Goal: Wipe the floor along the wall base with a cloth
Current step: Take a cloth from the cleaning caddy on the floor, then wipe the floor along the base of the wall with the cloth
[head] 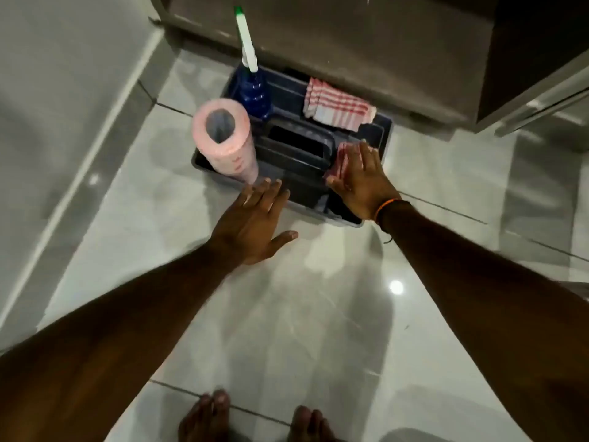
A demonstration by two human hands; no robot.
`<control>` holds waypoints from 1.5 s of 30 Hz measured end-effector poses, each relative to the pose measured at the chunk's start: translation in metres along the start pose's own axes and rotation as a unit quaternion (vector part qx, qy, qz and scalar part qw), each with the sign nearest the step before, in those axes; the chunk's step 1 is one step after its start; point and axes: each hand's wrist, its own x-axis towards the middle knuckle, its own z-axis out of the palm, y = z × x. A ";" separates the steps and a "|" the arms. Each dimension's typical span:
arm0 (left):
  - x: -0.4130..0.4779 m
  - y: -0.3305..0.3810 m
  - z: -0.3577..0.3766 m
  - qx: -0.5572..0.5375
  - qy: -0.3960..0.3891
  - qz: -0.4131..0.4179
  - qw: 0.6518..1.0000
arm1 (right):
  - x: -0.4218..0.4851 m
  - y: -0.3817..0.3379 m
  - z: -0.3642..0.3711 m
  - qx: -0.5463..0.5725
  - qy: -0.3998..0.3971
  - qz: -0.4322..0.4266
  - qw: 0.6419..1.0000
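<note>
Right hand is reaching flat, fingers spread, onto the cloth in the caddy, gripping nothing yet; soft, light, pinch a fold. Left hand is hovering open, empty.

Red-striped white cloth, pink roll, blue bottle
</note>
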 end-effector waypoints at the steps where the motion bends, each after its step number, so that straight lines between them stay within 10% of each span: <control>1: 0.007 -0.003 0.010 0.015 -0.001 0.001 1.000 | 0.013 0.006 0.013 -0.020 0.003 0.001 1.000; 9: 0.028 -0.009 0.056 0.016 0.100 -0.005 0.995 | 0.043 0.002 0.046 -0.089 0.049 0.039 0.994; 15: 0.026 -0.010 0.053 0.008 0.084 -0.002 0.996 | 0.037 0.005 0.035 0.089 0.130 0.022 0.987; 29: -0.142 -0.036 0.000 -0.102 0.119 -0.159 0.975 | -0.083 -0.113 -0.016 0.578 0.108 0.091 0.804; 39: -0.302 -0.106 0.131 -0.162 0.088 -0.336 0.924 | -0.104 -0.244 0.125 0.408 0.009 -0.092 0.908; 45: -0.333 -0.137 0.239 -0.180 0.085 -0.398 0.896 | -0.054 -0.308 0.228 0.108 -0.048 -0.282 0.952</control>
